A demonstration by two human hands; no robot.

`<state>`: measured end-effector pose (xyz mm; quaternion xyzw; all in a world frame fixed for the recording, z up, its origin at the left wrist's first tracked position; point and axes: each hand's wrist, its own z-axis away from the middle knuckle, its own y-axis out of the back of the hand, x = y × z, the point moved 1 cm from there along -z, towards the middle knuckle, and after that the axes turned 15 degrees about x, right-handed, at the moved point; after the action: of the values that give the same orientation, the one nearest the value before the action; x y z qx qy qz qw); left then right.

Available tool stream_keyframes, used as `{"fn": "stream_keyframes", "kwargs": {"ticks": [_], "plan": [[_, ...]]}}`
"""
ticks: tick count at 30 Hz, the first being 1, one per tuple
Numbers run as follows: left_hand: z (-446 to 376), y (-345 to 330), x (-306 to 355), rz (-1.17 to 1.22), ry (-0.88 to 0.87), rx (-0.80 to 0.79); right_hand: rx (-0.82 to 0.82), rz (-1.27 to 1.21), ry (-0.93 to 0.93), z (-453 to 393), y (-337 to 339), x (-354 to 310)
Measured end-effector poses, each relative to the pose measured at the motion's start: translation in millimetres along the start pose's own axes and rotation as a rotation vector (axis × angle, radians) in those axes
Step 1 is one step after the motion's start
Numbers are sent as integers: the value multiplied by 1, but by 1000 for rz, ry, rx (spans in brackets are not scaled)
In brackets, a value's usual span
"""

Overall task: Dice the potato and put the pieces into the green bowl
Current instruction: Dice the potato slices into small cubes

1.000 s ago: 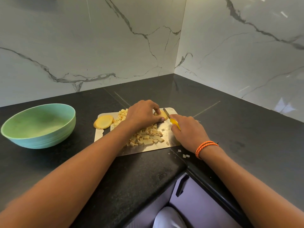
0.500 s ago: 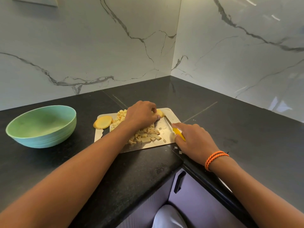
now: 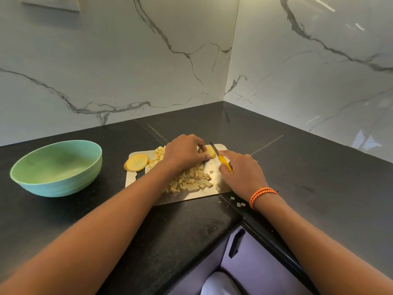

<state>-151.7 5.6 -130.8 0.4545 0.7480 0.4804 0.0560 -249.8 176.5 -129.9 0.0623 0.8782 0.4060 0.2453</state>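
A metal cutting board point(image 3: 212, 193) lies on the black counter. My left hand point(image 3: 184, 153) holds a potato piece point(image 3: 209, 153) down at the board's far right corner. My right hand point(image 3: 242, 173) grips a yellow-handled knife point(image 3: 224, 161), its blade against the right side of that piece. A heap of diced potato point(image 3: 189, 182) lies on the board below my left hand. A round potato slice point(image 3: 136, 162) rests over the board's far left corner. The green bowl point(image 3: 56, 167) stands to the left with nothing visible inside.
A few stray potato bits point(image 3: 239, 203) lie on the counter by my right wrist. Marble walls meet in a corner behind the board. The counter's front edge turns inward below the board, with a cabinet handle point(image 3: 236, 242) underneath.
My right hand drew the knife back toward me, then brought it forward against the potato piece again. The camera tilted upward a little. My left hand stayed on the piece.
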Motion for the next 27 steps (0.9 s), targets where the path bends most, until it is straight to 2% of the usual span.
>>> {"fn": "stream_keyframes", "kwargs": {"ticks": [12,27], "plan": [[-4,4,0,7,0,-15,-118,73,85,-12,-7,5],[1,5,2,11,5,-31,-117,7,43,32,24,26]]}}
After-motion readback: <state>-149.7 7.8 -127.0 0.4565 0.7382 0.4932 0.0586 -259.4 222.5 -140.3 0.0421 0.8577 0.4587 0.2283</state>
